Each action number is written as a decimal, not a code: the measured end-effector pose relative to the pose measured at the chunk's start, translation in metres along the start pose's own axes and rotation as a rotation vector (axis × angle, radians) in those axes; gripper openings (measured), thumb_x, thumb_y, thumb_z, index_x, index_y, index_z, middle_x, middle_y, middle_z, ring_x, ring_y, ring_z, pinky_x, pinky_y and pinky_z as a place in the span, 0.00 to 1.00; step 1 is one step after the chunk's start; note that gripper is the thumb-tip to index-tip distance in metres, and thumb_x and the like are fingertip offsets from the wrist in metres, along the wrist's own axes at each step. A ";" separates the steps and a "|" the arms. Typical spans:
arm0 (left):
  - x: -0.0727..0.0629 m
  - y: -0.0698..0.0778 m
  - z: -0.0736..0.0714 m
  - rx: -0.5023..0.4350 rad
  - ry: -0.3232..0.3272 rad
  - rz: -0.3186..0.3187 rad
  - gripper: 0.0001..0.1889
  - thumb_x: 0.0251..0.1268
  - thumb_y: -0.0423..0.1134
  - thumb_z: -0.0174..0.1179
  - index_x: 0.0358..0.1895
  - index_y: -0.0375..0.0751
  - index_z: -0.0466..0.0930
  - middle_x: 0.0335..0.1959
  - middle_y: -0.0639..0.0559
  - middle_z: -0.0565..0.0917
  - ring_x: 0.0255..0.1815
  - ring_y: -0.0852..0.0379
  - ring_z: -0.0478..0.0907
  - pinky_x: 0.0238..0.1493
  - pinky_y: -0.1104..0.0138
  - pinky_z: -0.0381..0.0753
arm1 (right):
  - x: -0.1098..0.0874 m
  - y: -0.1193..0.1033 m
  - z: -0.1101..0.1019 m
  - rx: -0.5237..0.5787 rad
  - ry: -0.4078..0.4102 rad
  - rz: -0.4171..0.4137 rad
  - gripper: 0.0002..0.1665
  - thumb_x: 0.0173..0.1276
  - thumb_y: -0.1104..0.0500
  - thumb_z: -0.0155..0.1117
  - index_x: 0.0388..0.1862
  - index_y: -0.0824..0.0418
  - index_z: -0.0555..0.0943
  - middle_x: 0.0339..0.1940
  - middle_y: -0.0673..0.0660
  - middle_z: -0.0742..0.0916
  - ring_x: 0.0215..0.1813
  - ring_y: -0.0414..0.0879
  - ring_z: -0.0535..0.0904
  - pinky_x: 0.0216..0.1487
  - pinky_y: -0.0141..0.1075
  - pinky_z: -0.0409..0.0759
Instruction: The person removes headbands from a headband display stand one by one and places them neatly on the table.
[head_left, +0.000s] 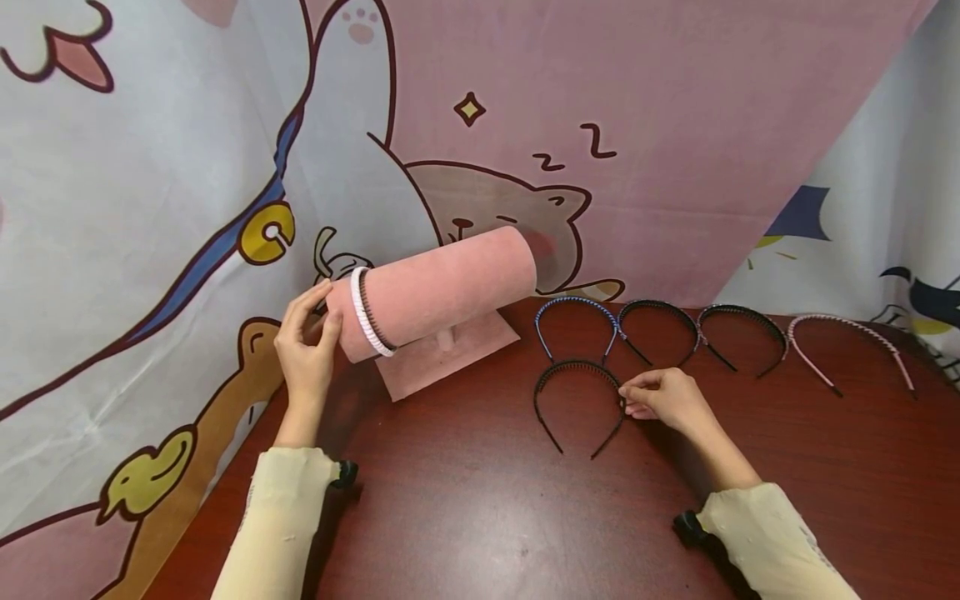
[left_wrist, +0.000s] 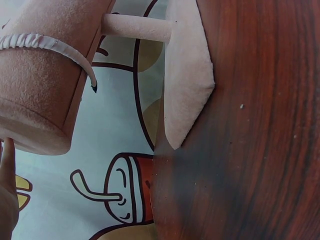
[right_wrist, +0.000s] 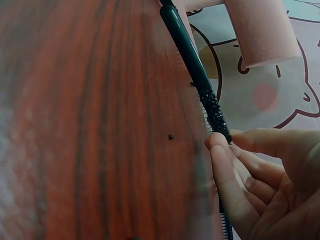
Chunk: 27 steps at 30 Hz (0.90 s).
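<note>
A pink headband stand (head_left: 450,283), a padded roll on a short post and flat base (left_wrist: 187,75), stands at the left with its roll tilted. Near its left end it wears a white wrapped headband (head_left: 365,312). My left hand (head_left: 307,337) holds that end of the roll, with thumb and fingertips against it; in the left wrist view only one finger (left_wrist: 8,165) shows. My right hand (head_left: 667,396) pinches one side of a black toothed headband (head_left: 577,364) between thumb and fingers. In the right wrist view this black headband (right_wrist: 187,47) has a glittery section right at the fingertips.
Behind the right hand, a row of headbands lies on the dark red wooden table (head_left: 480,517): a blue one (head_left: 573,300), two black ones (head_left: 660,303) and a pink one (head_left: 847,321). A cartoon-printed cloth (head_left: 645,75) hangs behind and on the left.
</note>
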<state>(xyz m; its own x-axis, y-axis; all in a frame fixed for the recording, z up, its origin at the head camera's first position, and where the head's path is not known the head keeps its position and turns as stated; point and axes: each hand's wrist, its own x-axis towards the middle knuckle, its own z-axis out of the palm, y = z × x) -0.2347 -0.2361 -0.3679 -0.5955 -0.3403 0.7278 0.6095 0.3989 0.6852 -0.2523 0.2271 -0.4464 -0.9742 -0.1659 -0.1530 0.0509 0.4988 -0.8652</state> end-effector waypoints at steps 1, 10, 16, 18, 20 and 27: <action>0.000 0.000 0.000 -0.002 0.000 0.002 0.18 0.62 0.25 0.61 0.56 0.28 0.82 0.58 0.28 0.80 0.61 0.58 0.79 0.56 0.75 0.81 | 0.001 0.000 0.000 -0.001 -0.001 0.003 0.16 0.72 0.64 0.59 0.48 0.78 0.82 0.34 0.61 0.91 0.30 0.38 0.87 0.36 0.32 0.88; 0.000 -0.001 0.000 -0.016 0.000 0.004 0.18 0.62 0.25 0.61 0.56 0.27 0.82 0.58 0.28 0.80 0.61 0.59 0.79 0.56 0.74 0.82 | 0.005 0.002 0.001 -0.014 -0.007 0.023 0.16 0.72 0.64 0.59 0.48 0.78 0.83 0.35 0.62 0.91 0.30 0.40 0.88 0.36 0.33 0.88; 0.000 -0.001 -0.001 -0.015 0.003 0.000 0.18 0.62 0.25 0.61 0.56 0.27 0.82 0.58 0.29 0.80 0.61 0.60 0.79 0.56 0.77 0.80 | 0.007 0.000 0.001 -0.024 -0.009 0.022 0.17 0.72 0.63 0.59 0.48 0.77 0.83 0.35 0.62 0.91 0.31 0.41 0.88 0.36 0.33 0.88; 0.000 -0.002 -0.001 -0.014 0.003 0.000 0.18 0.62 0.25 0.61 0.56 0.27 0.82 0.58 0.29 0.80 0.61 0.61 0.79 0.56 0.77 0.80 | 0.007 0.001 0.001 -0.028 -0.011 0.023 0.17 0.73 0.63 0.58 0.48 0.77 0.83 0.35 0.62 0.91 0.31 0.40 0.88 0.36 0.32 0.88; 0.000 -0.002 -0.001 -0.014 0.001 0.000 0.18 0.62 0.25 0.61 0.56 0.28 0.82 0.58 0.29 0.80 0.61 0.61 0.79 0.56 0.77 0.80 | 0.007 0.002 0.000 -0.030 -0.012 0.027 0.17 0.73 0.63 0.58 0.48 0.78 0.83 0.35 0.62 0.91 0.31 0.40 0.88 0.36 0.32 0.88; 0.000 -0.003 0.000 -0.023 0.003 0.000 0.18 0.61 0.25 0.61 0.56 0.27 0.82 0.58 0.28 0.80 0.61 0.61 0.79 0.56 0.77 0.80 | 0.006 0.003 -0.001 -0.016 -0.007 0.011 0.18 0.73 0.64 0.57 0.49 0.80 0.82 0.33 0.62 0.91 0.30 0.41 0.88 0.35 0.33 0.88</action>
<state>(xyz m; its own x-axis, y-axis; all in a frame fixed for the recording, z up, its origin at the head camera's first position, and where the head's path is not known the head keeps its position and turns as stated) -0.2363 -0.2370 -0.3701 -0.5935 -0.3429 0.7282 0.6217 0.3793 0.6853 -0.2583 0.2283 -0.4498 -0.9719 -0.1664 -0.1662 0.0582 0.5143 -0.8556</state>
